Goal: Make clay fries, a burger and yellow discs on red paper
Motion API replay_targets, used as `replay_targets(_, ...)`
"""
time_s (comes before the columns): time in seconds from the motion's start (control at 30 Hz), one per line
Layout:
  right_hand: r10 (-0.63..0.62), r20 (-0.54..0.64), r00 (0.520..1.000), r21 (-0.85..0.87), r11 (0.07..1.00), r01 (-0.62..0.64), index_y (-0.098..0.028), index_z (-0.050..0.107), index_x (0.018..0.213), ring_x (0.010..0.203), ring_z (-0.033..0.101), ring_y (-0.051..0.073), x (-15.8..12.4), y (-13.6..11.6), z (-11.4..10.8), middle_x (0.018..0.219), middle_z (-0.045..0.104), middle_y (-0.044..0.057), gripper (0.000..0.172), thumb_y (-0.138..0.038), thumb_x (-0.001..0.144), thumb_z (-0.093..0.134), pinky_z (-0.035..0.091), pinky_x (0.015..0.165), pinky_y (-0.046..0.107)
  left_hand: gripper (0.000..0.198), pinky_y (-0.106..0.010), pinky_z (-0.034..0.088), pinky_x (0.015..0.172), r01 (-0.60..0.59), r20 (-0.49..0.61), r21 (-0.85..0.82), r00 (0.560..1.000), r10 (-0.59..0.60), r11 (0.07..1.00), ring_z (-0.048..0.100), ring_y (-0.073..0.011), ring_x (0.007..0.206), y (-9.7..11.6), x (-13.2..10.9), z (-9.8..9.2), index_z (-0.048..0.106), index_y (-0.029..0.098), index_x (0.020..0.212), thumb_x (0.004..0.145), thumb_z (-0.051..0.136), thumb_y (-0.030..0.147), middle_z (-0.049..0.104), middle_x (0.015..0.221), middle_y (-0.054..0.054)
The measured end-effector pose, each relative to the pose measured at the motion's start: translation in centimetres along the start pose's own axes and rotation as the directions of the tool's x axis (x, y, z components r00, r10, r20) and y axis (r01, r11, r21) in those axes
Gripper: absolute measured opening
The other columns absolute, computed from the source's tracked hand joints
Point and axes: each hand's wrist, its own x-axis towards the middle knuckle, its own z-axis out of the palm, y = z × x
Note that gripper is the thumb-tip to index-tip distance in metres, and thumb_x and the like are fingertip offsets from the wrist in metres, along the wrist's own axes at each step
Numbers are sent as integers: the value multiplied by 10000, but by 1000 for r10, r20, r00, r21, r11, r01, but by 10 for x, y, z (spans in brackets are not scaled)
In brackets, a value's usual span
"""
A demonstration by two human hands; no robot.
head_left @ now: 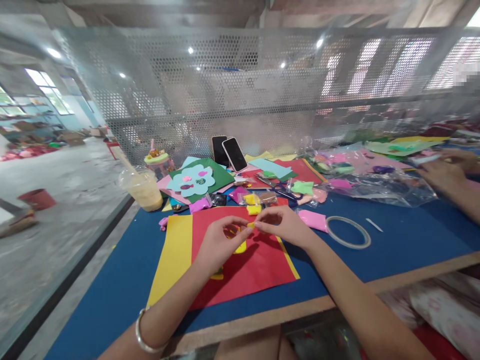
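My left hand (219, 240) and my right hand (283, 225) meet above a red paper sheet (255, 270), which lies on a yellow sheet (174, 255). Both hands pinch a small yellow piece of soft clay (250, 225) between their fingertips. A larger yellow lump (240, 246) sits under my left hand's fingers. More yellow bits (218, 274) lie on the red sheet below my left wrist. A silver bangle is on my left wrist.
A tape ring (348, 231) and a pink clay bag (313, 220) lie right of my hands. Behind are coloured papers, clay packets, a paper flower on green paper (195, 180), two phones (228, 152), a drink cup (142, 187). Another person's hand (446, 175) works at the right. A mesh wall stands behind.
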Motion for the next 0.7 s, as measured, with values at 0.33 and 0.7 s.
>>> replay_targets(0.33,-48,-281,959,-412,908,-75,-202,716,787,683,638,206,-6,8,-35,759,716,50,254,-431,802,607,485,626,305,249,-263,469,628,-185,184,343,975,127,921,636,-206,759,15,29,-3,712,207,718,764,643,441,718,830,-53)
replay_targets(0.7,71,-21,997,-545,836,-71,-207,734,865,757,643,245,-20,36,-63,871,719,73,233,-286,646,734,468,637,313,127,-266,405,565,-305,415,589,909,45,748,619,-241,670,25,65,14,716,214,561,653,729,302,688,634,-62)
